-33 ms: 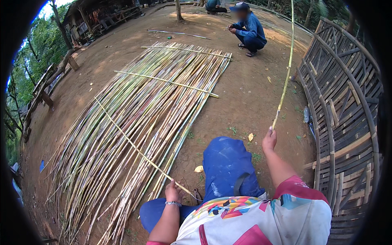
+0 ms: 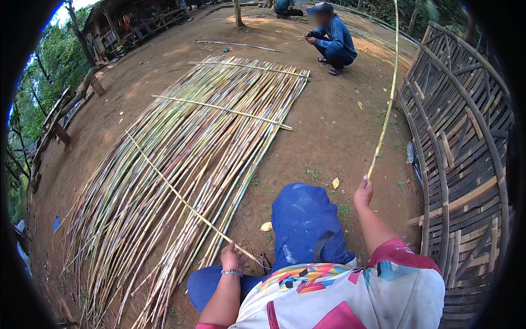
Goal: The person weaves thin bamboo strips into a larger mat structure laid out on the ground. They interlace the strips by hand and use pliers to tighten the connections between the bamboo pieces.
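Observation:
My right hand (image 2: pixel 362 193) is closed around the lower end of a long, thin yellow-green cane (image 2: pixel 387 118). This cane leans up and away and runs out of view at the top. My left hand (image 2: pixel 233 259) grips a pale crosswise cane (image 2: pixel 172 186) near its near end. That cane lies slantwise over the near part of a wide spread of many canes (image 2: pixel 181 137) on the ground to my left. Two more crosswise canes, a middle one (image 2: pixel 222 111) and a far one (image 2: pixel 246 67), rest across the same spread.
A slatted bamboo panel (image 2: pixel 457 142) stands along the right side. Ahead, a person in blue (image 2: pixel 333 41) squats on the dirt ground (image 2: pixel 329 129); another person (image 2: pixel 286 7) sits farther back. A single pole (image 2: pixel 238 45) lies beyond the spread. A log rail (image 2: pixel 63 120) runs along the left.
My right hand has dropped very slightly nearer to me, and the upper part of its cane has tipped a little to the right. My left hand keeps its place.

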Demonstrator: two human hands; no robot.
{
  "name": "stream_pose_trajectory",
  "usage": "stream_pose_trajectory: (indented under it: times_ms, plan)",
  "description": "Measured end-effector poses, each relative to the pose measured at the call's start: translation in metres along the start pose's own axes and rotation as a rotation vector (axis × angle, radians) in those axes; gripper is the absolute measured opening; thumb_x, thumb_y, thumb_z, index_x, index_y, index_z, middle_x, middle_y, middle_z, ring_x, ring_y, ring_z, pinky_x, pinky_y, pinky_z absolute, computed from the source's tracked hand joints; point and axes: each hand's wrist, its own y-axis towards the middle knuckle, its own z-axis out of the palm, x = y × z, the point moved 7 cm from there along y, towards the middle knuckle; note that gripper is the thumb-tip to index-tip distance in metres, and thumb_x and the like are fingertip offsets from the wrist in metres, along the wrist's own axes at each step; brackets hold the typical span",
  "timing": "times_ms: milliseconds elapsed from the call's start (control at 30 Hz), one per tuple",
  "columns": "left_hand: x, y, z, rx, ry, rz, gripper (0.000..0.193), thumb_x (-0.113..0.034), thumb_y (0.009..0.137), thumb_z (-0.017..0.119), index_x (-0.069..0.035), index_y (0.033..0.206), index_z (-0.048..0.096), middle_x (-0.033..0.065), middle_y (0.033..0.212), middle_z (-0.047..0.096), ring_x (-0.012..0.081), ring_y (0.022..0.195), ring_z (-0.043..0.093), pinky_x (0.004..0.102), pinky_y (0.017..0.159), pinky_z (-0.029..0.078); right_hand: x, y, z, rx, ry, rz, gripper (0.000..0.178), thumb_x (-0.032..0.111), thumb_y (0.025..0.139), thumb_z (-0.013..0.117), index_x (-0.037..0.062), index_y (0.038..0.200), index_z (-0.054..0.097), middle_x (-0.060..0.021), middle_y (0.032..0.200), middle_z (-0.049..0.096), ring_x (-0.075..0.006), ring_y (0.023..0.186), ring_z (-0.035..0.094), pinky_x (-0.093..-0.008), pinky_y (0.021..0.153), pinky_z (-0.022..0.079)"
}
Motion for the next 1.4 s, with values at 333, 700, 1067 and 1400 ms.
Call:
stream_pose_trajectory:
  times_ms: [333,700,1067,1400]
  plan:
    - [0.012,0.001,0.021,0.094,0.146,-0.009,0.011,-0.013,0.102,0.052,-0.008,0.112,0.053,0.0072,0.103,0.069,0.0200,0.086,0.070,0.0356,0.064,0.055,-0.252,-0.073,-0.037,0.155,-0.189,0.500,0.062,0.055,0.104,0.040,-0.0018,0.115,0.064,-0.0291,0.102,0.067,-0.0468,0.096,0.064,-0.0519,0.084,0.048]
    - [-0.016,-0.049,0.062,0.475,-0.041,-0.106,0.012,-0.016,0.098,0.063,-0.013,0.108,0.058,0.0077,0.106,0.071,0.0195,0.092,0.071,0.0340,0.077,0.058,-0.338,-0.040,-0.009,0.499,-0.380,0.591,0.065,0.052,0.101,0.048,-0.0037,0.134,0.055,-0.0270,0.131,0.061,-0.0468,0.116,0.061,-0.0532,0.097,0.048]
    - [-0.054,-0.088,0.222,0.549,0.024,0.030,0.011,-0.018,0.098,0.066,-0.013,0.107,0.062,0.0014,0.097,0.071,0.0137,0.081,0.071,0.0281,0.068,0.056,0.258,-0.141,0.089,1.520,-0.072,-0.453,0.078,0.058,0.097,0.055,-0.0010,0.147,0.046,-0.0186,0.127,0.067,-0.0241,0.113,0.066,-0.0382,0.096,0.051]
    - [-0.038,-0.058,0.252,0.668,0.216,-0.125,0.055,-0.037,0.100,0.063,-0.002,0.139,0.048,0.0100,0.106,0.072,0.0202,0.091,0.072,0.0319,0.070,0.056,0.198,-0.110,0.049,1.246,-0.628,-0.960,0.027,0.026,0.098,0.054,0.0039,0.113,0.061,-0.0217,0.100,0.070,-0.0420,0.098,0.068,-0.0532,0.085,0.053]
